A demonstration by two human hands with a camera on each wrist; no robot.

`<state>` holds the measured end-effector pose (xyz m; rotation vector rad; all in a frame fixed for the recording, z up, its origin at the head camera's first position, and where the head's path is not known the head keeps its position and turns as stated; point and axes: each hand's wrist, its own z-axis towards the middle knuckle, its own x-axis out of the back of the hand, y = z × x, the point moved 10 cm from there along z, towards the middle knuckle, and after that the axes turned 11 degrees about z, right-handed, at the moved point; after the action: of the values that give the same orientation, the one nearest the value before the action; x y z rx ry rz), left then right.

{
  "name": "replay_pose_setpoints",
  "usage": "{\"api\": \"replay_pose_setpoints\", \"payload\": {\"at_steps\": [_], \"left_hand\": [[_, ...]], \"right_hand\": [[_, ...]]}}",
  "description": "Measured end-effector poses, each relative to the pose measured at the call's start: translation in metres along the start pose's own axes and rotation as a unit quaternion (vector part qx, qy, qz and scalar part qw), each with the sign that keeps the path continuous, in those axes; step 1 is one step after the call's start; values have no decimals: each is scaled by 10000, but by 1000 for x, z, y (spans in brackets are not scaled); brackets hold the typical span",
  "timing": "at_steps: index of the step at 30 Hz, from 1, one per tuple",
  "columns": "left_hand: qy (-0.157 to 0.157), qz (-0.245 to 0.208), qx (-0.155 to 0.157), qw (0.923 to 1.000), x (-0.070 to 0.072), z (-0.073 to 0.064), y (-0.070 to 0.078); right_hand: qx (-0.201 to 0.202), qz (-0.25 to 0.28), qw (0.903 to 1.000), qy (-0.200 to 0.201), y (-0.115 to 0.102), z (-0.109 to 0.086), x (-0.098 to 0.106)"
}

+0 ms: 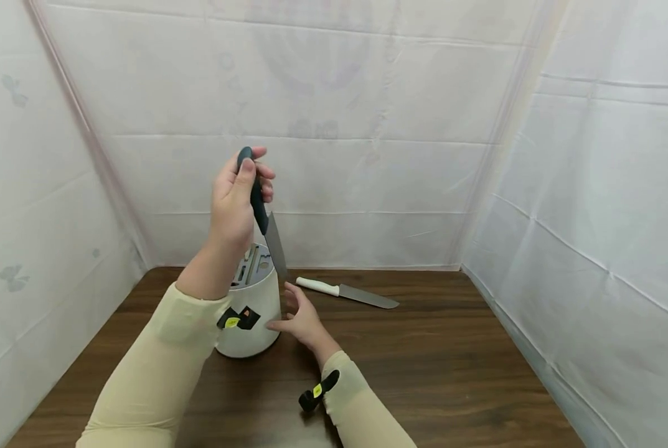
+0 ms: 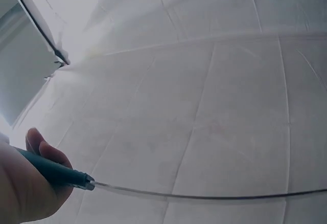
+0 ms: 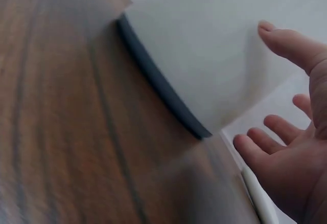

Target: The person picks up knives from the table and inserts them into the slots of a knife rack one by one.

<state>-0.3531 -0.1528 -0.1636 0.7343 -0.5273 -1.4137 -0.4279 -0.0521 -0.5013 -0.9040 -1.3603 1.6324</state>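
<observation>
My left hand (image 1: 233,202) grips a knife by its dark handle (image 2: 53,173), up above a round white knife block (image 1: 252,339). The blade (image 1: 276,246) slants downward, its tip by the right edge of the block's slotted grey top (image 1: 259,264); whether it touches is unclear. In the left wrist view the blade appears edge-on as a thin line. Beside the block's right wall is my right hand (image 1: 307,320), fingers spread, thumb close to that wall. The right wrist view shows this hand (image 3: 296,152) holding nothing.
A second knife with a white handle (image 1: 318,286) lies on the brown wooden table (image 1: 423,361), right of the block and behind my right hand. White sheeting (image 1: 339,186) stands at the back and both sides.
</observation>
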Motion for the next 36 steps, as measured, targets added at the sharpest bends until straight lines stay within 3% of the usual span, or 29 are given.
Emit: {"api": "replay_pose_setpoints", "payload": {"at_steps": [7, 13, 24, 31, 36], "left_hand": [[434, -138, -55, 9989, 17, 16, 6], [883, -148, -411, 9951, 36, 21, 10], [1123, 206, -993, 9885, 48, 21, -2], [1473, 127, -958, 9844, 61, 25, -2], [1521, 254, -1044, 9825, 64, 31, 2]], "right_hand": [[131, -262, 9996, -12, 0, -1, -12], [196, -434, 9989, 16, 2, -4, -17], [202, -406, 9989, 71, -3, -6, -23], [176, -325, 9993, 86, -2, -8, -26], [219, -355, 9991, 57, -3, -7, -27]]}}
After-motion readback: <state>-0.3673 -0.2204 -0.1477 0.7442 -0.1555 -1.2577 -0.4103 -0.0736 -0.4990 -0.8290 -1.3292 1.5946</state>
